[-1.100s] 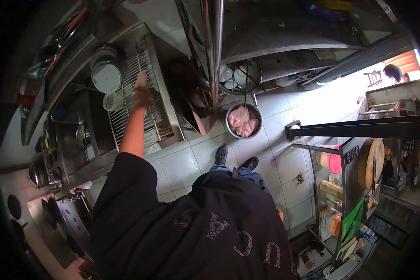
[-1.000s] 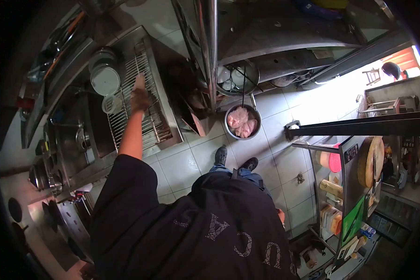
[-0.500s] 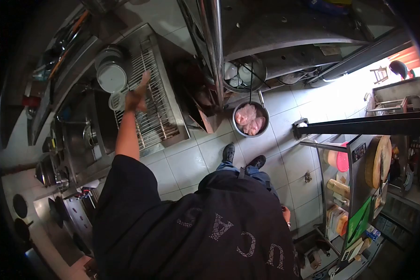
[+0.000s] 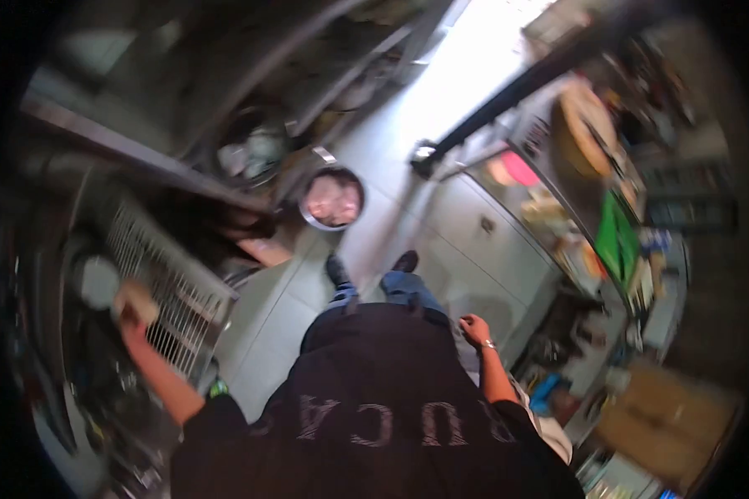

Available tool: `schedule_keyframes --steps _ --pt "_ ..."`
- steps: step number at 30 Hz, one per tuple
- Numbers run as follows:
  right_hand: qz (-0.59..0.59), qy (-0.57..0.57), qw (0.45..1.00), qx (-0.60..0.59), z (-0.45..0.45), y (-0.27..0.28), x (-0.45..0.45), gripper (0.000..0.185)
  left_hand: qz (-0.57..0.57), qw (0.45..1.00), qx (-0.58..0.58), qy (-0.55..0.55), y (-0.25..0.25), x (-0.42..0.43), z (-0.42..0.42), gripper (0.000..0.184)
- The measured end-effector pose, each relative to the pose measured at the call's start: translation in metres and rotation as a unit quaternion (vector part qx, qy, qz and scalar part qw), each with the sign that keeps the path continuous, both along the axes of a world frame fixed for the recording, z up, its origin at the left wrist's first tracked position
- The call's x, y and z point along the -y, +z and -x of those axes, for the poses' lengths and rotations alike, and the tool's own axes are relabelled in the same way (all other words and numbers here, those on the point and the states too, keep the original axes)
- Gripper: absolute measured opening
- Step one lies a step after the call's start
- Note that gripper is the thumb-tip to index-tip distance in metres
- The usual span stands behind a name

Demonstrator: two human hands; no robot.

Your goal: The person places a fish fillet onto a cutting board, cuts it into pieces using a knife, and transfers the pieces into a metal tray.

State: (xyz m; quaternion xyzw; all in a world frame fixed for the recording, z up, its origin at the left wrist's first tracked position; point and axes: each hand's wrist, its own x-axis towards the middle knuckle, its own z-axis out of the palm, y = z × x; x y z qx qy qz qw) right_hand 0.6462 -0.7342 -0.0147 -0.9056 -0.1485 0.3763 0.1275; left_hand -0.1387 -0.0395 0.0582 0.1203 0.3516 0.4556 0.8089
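My left hand (image 4: pixel 130 314) is stretched out over the left side of the metal rack (image 4: pixel 179 299), close to a pale round lid or dish (image 4: pixel 100 281). Its fingers are closed around a pale thing (image 4: pixel 144 303) too blurred to name. At my right side hangs my right hand (image 4: pixel 475 329), with a band at the wrist. Motion blur hides how its fingers lie, and no object shows in it. On the floor ahead of my feet stands a round pot (image 4: pixel 305 218) with pink raw meat (image 4: pixel 333 200) inside.
A basin of pale dishes (image 4: pixel 254 156) sits left of the pot. To the right is a shelf unit with a round wooden board (image 4: pixel 587 129), a green board (image 4: pixel 616 237) and a pink container (image 4: pixel 520 169). A cardboard box (image 4: pixel 670 416) lies at the lower right.
The view has swung round to the right and blurred. My left hand has moved from over the rack's middle to its left side. My right hand, mostly hidden before, now shows fully.
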Motion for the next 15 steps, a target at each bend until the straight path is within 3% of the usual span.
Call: schedule_keyframes --steps 1,2,3,5,7,8,9,10,11,12,13,15 --pt "0.02 0.035 0.999 0.022 0.005 0.009 0.009 0.039 0.149 0.972 0.18 0.031 0.011 0.004 -0.011 0.01" --pt "0.034 0.077 0.996 0.036 0.01 0.013 0.012 0.04 0.274 0.906 0.315 0.076 0.032 0.008 -0.034 0.006" --pt "0.034 0.052 0.997 0.044 0.017 0.019 0.016 0.04 0.354 0.848 0.38 0.108 0.056 0.016 -0.058 0.003" --pt "0.027 0.031 0.998 -0.043 0.026 0.028 0.026 0.04 0.444 0.785 0.414 0.126 0.099 0.036 -0.113 0.011" --pt "0.015 0.042 0.996 -0.077 0.05 0.036 0.044 0.041 0.487 0.773 0.393 0.105 0.137 0.05 -0.148 0.02" --pt "0.016 0.067 0.991 -0.111 0.063 0.051 0.056 0.042 0.457 0.753 0.438 0.182 0.089 0.038 -0.101 0.019" --pt "0.02 0.016 0.979 -0.201 0.07 0.071 0.061 0.04 0.439 0.774 0.437 0.131 0.069 0.03 -0.078 0.005" --pt "0.021 -0.034 0.957 -0.289 0.076 0.092 0.064 0.038 0.44 0.778 0.432 0.118 0.066 0.035 -0.076 0.005" --pt "0.012 -0.044 0.956 -0.29 0.082 0.099 0.072 0.038 0.214 0.972 0.096 0.017 0.069 0.039 -0.077 0.017" --pt "0.011 -0.132 0.926 -0.354 0.087 0.1 0.083 0.036 -0.067 0.961 -0.255 -0.084 0.073 0.039 -0.084 0.03" --pt "0.011 -0.217 0.884 -0.415 0.09 0.098 0.092 0.034 -0.077 0.959 -0.256 -0.092 0.076 0.039 -0.093 0.03" --pt "-0.007 -0.219 0.891 -0.397 0.08 0.081 0.107 0.035 -0.107 0.927 -0.349 -0.085 0.08 0.044 -0.118 0.051"
